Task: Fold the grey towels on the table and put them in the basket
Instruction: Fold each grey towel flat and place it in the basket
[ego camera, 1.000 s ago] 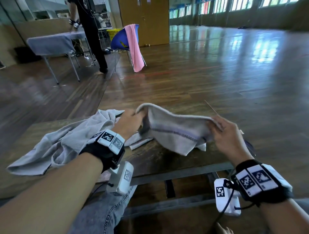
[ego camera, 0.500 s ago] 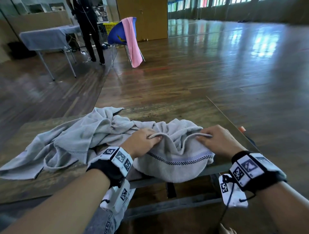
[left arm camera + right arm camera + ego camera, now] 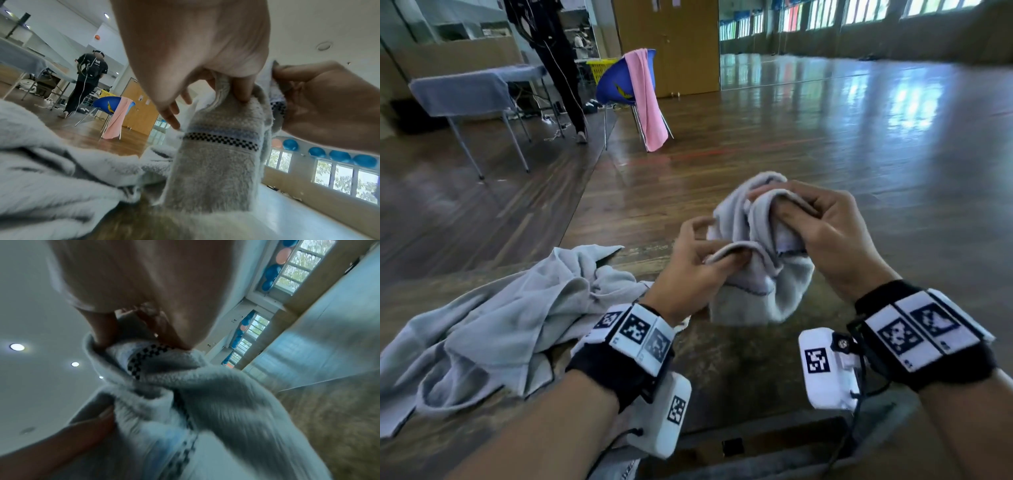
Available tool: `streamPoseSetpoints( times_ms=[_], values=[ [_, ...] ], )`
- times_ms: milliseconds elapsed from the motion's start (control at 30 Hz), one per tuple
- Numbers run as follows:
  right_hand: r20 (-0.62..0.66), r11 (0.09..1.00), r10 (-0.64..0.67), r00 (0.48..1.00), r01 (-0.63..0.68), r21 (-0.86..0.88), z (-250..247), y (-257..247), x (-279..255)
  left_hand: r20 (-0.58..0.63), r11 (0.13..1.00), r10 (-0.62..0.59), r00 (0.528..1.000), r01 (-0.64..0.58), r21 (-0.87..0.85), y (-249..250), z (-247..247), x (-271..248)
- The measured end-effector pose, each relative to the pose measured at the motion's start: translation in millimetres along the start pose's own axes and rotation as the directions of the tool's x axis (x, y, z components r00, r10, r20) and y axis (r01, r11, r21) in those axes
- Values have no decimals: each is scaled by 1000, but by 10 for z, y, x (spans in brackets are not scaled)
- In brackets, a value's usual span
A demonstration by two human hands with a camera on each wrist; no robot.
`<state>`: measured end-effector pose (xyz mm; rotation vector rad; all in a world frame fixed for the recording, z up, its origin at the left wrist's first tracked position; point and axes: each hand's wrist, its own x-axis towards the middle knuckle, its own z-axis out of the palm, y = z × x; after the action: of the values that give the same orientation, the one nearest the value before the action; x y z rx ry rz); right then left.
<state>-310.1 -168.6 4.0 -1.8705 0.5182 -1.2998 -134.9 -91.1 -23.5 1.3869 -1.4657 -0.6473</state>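
A small grey towel [image 3: 756, 287] with a dark checked band [image 3: 222, 141] hangs bunched above the wooden table [image 3: 739, 370], lifted by both hands. My left hand [image 3: 698, 257] pinches its hem between thumb and fingers. My right hand [image 3: 822, 226] grips the upper folds, fingers curled into the cloth [image 3: 185, 386]. A larger grey towel [image 3: 493, 325] lies crumpled on the table's left half, touching my left wrist. No basket shows in any view.
The table's far edge [image 3: 640, 246] lies just behind the towels, with wooden floor beyond. A blue chair [image 3: 616, 85] draped with a pink towel [image 3: 647, 99], a covered table [image 3: 469, 89] and a standing person [image 3: 558, 58] are far back left.
The small towel lay at the table's near edge under both hands half a second ago. Now both hands have raised it, bunched, and drawn closer together.
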Motion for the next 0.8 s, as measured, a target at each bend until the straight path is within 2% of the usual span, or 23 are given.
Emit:
streamPoseSetpoints(
  times_ms=[100, 200, 267, 367, 467, 533, 600, 633, 700, 733, 800],
  values=[
    [120, 994, -77, 990, 66, 92, 46, -131, -74, 93, 997, 81, 992, -82, 8, 138, -101, 50],
    [189, 999, 24, 982, -19, -30, 30, -34, -211, 57, 992, 62, 996, -67, 105, 175, -164, -67],
    [140, 969, 133, 981, -99, -226, -52, 120, -353, 97, 979, -55, 994, 34, 202, 107, -190, -212],
    [-21, 872, 205, 979, -192, -450, -230, 280, -557, 203, 893, -257, 945, 152, 423, -64, -211, -402],
    [-115, 839, 253, 961, -277, -468, -380, 327, -712, 165, 849, -255, 953, 139, 510, -147, -248, -555],
    [-114, 788, 311, 944, -323, -524, -477, 374, -775, 161, 836, -284, 945, 161, 525, -130, -308, -596],
    [-87, 707, 404, 911, -371, -601, -589, 406, -814, 214, 801, -357, 909, 180, 570, -67, -371, -621],
    [-71, 671, 472, 879, -411, -617, -644, 415, -830, 217, 755, -432, 876, 219, 618, -75, -376, -620],
    [-23, 594, 603, 798, -467, -655, -726, 421, -869, 213, 701, -478, 852, 224, 677, -58, -379, -632],
    [6, 565, 648, 761, -475, -675, -745, 414, -891, 184, 692, -480, 857, 242, 680, -98, -354, -627],
    [69, 551, 687, 723, -456, -699, -725, 375, -923, 153, 743, -459, 875, 284, 606, -133, -274, -625]
  ],
)
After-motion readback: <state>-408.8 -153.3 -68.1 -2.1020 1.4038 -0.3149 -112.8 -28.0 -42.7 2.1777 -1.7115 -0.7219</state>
